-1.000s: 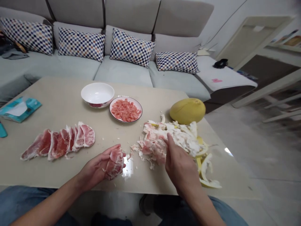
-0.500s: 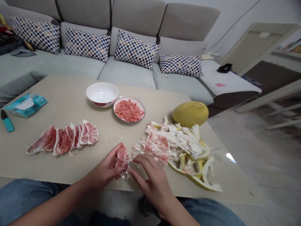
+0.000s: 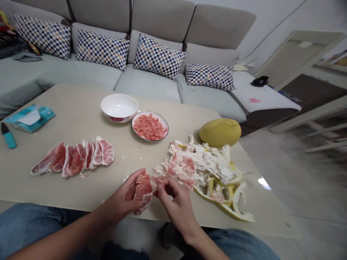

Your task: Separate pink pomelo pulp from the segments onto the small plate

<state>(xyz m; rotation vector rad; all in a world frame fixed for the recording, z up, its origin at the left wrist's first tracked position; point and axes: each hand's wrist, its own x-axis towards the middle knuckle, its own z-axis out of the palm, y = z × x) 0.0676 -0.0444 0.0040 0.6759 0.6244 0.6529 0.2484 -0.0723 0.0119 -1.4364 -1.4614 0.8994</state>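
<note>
My left hand (image 3: 123,200) is closed around a pink pomelo segment (image 3: 142,192) just above the table's near edge. My right hand (image 3: 176,202) touches the segment's right side, its fingers pinching the pale membrane there. Directly behind my hands lies a heap of peel and membrane scraps (image 3: 203,169). A row of peeled pomelo segments (image 3: 74,159) rests on the table to the left. Farther back stand a plate of pink flesh pieces (image 3: 150,126) and a white bowl (image 3: 119,107).
A whole yellow pomelo (image 3: 220,132) sits at the table's right edge. A teal tissue pack (image 3: 29,118) and a teal-handled knife (image 3: 8,136) lie at the far left. A grey sofa with checked cushions (image 3: 158,57) runs behind the beige table (image 3: 67,108).
My right hand left the scrap heap and came to the segment in my left hand, where it now pinches the membrane. The left hand has raised the segment slightly.
</note>
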